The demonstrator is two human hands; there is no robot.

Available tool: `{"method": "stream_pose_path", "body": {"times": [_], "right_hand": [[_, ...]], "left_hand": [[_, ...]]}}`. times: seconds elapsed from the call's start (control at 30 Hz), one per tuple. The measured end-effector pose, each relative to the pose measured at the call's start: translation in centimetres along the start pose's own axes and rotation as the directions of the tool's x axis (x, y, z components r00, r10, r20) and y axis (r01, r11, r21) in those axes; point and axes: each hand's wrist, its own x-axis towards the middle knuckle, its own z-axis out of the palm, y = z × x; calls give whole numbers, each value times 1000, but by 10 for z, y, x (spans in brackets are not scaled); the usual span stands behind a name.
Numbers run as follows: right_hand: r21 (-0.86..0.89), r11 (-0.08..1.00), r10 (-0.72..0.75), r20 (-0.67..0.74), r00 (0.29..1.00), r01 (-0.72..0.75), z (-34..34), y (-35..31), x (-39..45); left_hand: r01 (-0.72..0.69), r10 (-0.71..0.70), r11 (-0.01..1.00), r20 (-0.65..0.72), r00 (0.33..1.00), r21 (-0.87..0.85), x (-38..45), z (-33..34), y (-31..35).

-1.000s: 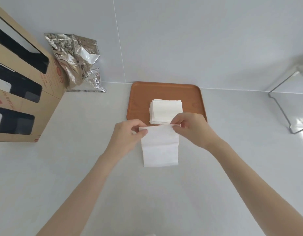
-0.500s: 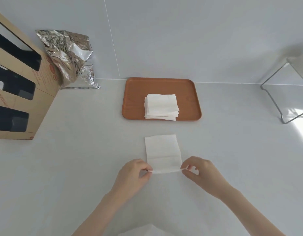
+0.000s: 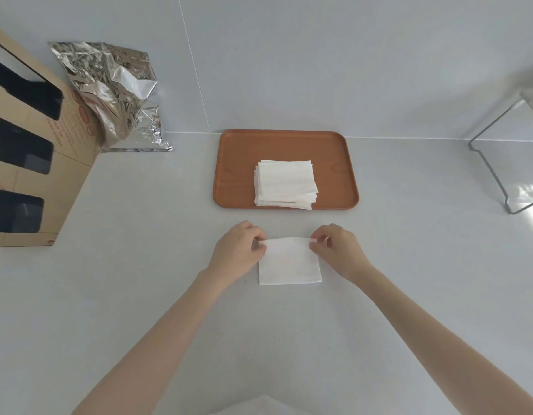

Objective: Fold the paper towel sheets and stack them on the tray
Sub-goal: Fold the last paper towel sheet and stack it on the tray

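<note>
A white paper towel sheet (image 3: 289, 263) lies folded in half on the white counter, just in front of the tray. My left hand (image 3: 236, 254) pinches its far left corner and my right hand (image 3: 338, 251) pinches its far right corner. The brown tray (image 3: 238, 163) stands against the wall behind it and holds a stack of folded paper towels (image 3: 284, 184) on its right half. A further white paper corner (image 3: 259, 407) shows at the bottom edge of the view.
A cardboard box with dark cut-outs (image 3: 25, 163) stands at the left. A crumpled silver foil bag (image 3: 115, 91) leans on the wall beside it. A metal wire rack (image 3: 505, 163) stands at the far right.
My hands took the sheet's near edge and brought it up over the far edge, so the long sheet now lies folded in half.
</note>
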Motion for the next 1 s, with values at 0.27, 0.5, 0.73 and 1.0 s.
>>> {"method": "stream_pose_path", "body": {"times": [0.27,0.5,0.73,1.0], "right_hand": [[-176,958,-245,-101,964,225,-5,-3,-22],[-306,866,-388,88,918,395,13,35,-56],[-283,873,-442,-120,889,396,28,35,-62],[34,937,-335,-186,924,347,-37,-27,-35]], "left_hand": [[-225,247,963,-154,957,149,-25,10,-10],[-349,358,917,-17,933,194,-54,32,-28],[-338,355,933,-155,922,123,-59,42,-24],[-198,105,895,-244,964,-399,-29,-27,23]]}}
